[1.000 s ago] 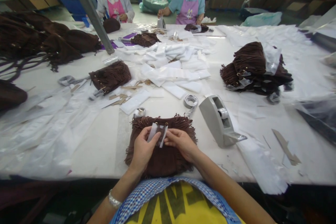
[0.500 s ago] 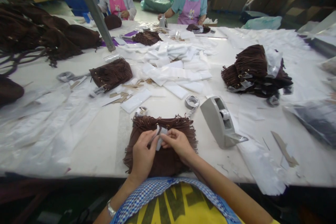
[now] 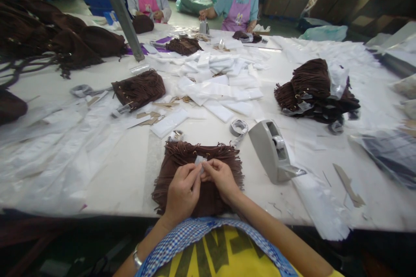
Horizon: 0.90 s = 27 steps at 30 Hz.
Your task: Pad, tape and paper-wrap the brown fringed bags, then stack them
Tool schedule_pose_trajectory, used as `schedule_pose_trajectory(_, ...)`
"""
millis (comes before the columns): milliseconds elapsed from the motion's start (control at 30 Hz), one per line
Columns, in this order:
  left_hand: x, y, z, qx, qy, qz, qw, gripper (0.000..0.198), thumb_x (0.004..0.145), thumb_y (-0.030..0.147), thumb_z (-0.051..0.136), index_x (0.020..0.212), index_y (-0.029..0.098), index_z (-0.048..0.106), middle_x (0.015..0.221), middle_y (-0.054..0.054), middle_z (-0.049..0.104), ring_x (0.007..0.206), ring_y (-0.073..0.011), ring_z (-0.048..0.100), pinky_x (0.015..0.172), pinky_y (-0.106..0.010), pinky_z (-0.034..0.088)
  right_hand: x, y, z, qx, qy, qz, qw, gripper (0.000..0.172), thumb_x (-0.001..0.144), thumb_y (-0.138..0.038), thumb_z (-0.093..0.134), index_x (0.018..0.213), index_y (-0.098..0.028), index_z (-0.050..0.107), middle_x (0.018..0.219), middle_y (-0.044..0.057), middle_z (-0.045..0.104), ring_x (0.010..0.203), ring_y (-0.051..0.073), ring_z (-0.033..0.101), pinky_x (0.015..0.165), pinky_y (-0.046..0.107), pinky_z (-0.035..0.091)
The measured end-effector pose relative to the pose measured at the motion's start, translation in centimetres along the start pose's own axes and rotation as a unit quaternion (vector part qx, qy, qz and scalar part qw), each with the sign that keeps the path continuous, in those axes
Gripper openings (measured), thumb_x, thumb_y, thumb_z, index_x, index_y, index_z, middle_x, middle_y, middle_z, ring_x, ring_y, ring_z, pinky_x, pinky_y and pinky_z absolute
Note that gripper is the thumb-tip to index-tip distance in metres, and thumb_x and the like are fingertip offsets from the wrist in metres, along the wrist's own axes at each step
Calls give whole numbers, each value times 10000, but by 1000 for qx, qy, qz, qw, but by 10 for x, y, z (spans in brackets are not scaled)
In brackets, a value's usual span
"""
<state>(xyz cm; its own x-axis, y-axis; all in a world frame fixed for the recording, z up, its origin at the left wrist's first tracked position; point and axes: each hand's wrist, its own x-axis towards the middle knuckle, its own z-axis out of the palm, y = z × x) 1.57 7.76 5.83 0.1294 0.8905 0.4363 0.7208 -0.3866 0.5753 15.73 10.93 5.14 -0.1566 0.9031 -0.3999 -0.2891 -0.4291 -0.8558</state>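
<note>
A dark brown fringed bag (image 3: 175,160) lies flat on the table right before me, with gold-coloured eyelets along its top. Over its middle, both hands meet at a small white wrapping piece (image 3: 200,160), thin like foam or tissue. My left hand (image 3: 185,188) pinches its lower left side between thumb and fingers. From the right, my right hand (image 3: 221,177) grips the same piece with its fingertips. What lies inside the wrap is hidden. Just beyond the bag's top edge lie a wrapped metal piece (image 3: 176,136) and a wrapped ring-shaped coil (image 3: 238,127).
A grey tape dispenser (image 3: 271,151) stands to the right of the bag. White foam sheets (image 3: 224,91) are heaped mid-table. More fringed bags lie left (image 3: 139,88) and in a stack (image 3: 312,86) at right. A metal post (image 3: 120,13) rises at left. Two people work across the table.
My left hand has shifted slightly right and closer to my right hand. The white piece now shows less, folded down between the fingertips.
</note>
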Motion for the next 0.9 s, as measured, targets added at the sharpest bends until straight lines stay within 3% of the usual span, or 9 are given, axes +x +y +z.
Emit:
schedule_pose_trajectory(200,-8,-3,2,27,-6,53,998,294,940,132,499,1172,187,672,1004,-98,675,923,-211,614,848,-324,535,2,-3,2,-44,4,6,999,440,694,-559,781,696,-162,590,586,-8,619,526,104,568,555,233,476)
schedule_pose_trajectory(300,-10,-1,-3,-14,-10,40,999,254,932,168,535,1122,212,698,1012,-86,694,927,-209,633,866,-334,537,4,-3,4,-48,17,1,999,408,720,-505,766,625,-173,549,533,-31,562,489,85,498,513,216,414)
schedule_pose_trajectory(400,-7,-1,-13,-119,-6,-69,991,198,940,257,555,1062,233,709,1078,-68,698,996,-208,652,937,-358,524,4,-2,4,-33,10,-8,999,379,743,-493,750,652,-169,576,551,-34,563,510,86,499,548,222,428)
schedule_pose_trajectory(467,-3,-2,-17,-200,6,-192,961,226,954,339,534,1085,226,680,1085,-65,701,985,-205,674,903,-355,548,3,-2,4,-23,4,-9,1000,365,751,-503,747,714,-164,616,596,-24,597,554,96,538,596,233,460)
schedule_pose_trajectory(533,2,-5,-18,-263,-15,-283,922,283,930,411,561,1099,201,646,1050,-70,711,942,-206,695,843,-341,573,1,-2,4,-17,2,-16,1000,362,754,-506,749,769,-160,644,636,-15,620,589,102,563,625,237,475)
schedule_pose_trajectory(667,10,-10,-11,-319,-105,-312,889,346,828,435,680,1047,169,641,1018,-80,729,939,-222,708,871,-352,564,-2,-3,4,-7,4,-32,999,357,757,-495,756,788,-153,662,671,-10,631,616,100,576,647,233,482)
schedule_pose_trajectory(900,20,-10,-9,-346,-127,-334,867,412,775,453,713,1024,134,634,1007,-107,738,930,-231,710,854,-347,553,0,-2,8,-37,-1,-54,998,369,760,-522,739,798,-159,682,655,-5,647,589,115,596,637,251,507)
